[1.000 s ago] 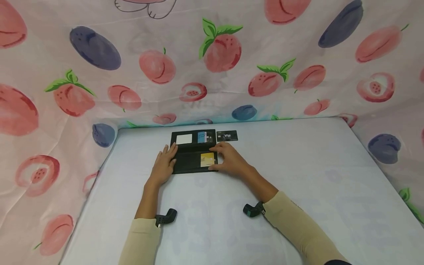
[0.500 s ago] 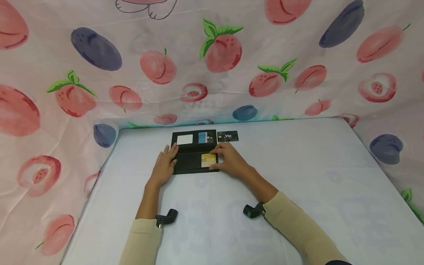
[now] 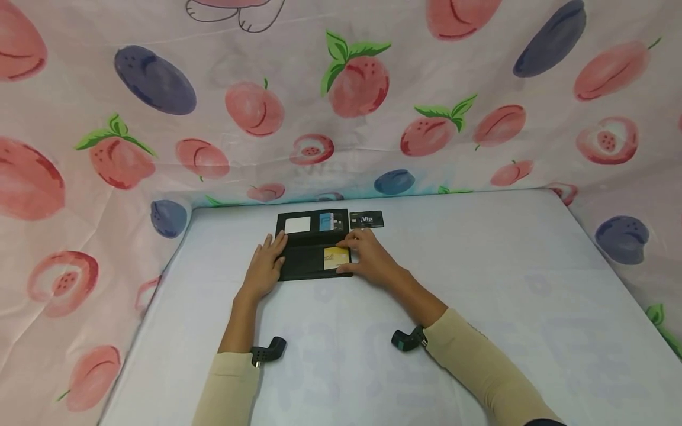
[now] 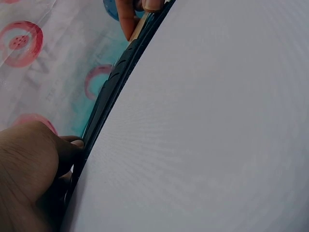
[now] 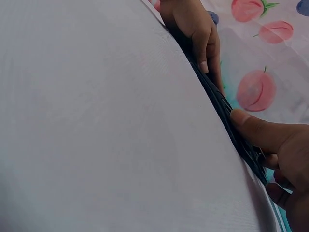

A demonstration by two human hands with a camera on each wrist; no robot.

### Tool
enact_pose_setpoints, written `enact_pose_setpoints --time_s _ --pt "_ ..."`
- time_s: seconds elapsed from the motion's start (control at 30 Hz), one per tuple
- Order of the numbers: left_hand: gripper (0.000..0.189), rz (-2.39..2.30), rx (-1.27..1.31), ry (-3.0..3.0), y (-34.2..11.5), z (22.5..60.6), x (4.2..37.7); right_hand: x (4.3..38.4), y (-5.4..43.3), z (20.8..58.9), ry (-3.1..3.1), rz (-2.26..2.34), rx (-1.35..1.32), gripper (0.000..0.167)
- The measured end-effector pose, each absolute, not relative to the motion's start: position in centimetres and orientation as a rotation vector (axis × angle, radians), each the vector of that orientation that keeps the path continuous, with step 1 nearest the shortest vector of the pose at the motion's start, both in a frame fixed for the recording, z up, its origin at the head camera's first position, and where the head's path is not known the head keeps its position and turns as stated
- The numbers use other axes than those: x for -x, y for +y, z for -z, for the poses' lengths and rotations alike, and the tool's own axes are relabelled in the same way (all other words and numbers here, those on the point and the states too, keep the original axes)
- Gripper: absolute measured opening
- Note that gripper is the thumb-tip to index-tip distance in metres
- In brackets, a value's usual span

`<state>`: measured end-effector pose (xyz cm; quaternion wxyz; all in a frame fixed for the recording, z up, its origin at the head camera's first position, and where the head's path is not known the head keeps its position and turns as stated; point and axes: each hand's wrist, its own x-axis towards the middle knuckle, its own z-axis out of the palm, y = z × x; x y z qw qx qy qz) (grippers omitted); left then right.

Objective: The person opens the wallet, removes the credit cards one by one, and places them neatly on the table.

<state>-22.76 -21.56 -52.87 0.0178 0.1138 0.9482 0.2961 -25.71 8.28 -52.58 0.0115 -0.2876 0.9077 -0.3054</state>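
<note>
A black wallet (image 3: 301, 260) lies unfolded on the white tabletop in the head view. A yellow card (image 3: 334, 258) shows at the right of its near half. My right hand (image 3: 373, 257) holds this card at its right side, thumb at the near corner and fingers at the far corner; the exact grip is partly hidden. My left hand (image 3: 261, 266) rests on the wallet's left edge, fingers extended. On the far half are a white panel (image 3: 297, 224) and a blue card (image 3: 326, 222). Both wrist views show the wallet (image 4: 108, 94) nearly edge-on, the right thumb (image 5: 248, 124) over it.
A black card marked "Vip" (image 3: 366, 219) lies just right of the wallet's far half. Behind the white-covered table (image 3: 479, 266) hangs a fruit-print cloth (image 3: 362, 136). Small black wrist cameras (image 3: 269, 350) sit by both sleeves.
The yellow card appears to have shifted very slightly relative to the wallet's right edge. Both hands keep nearly the same positions, and the rest looks unchanged apart from a slight camera shift.
</note>
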Motion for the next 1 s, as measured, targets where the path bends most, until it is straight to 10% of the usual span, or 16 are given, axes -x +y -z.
enact_pose_setpoints --time_s 1.0 --pt "0.057 -0.919 -0.348 2.949 -21.5 52.7 22.7 26.2 10.3 50.9 2.786 0.941 0.865 0.056"
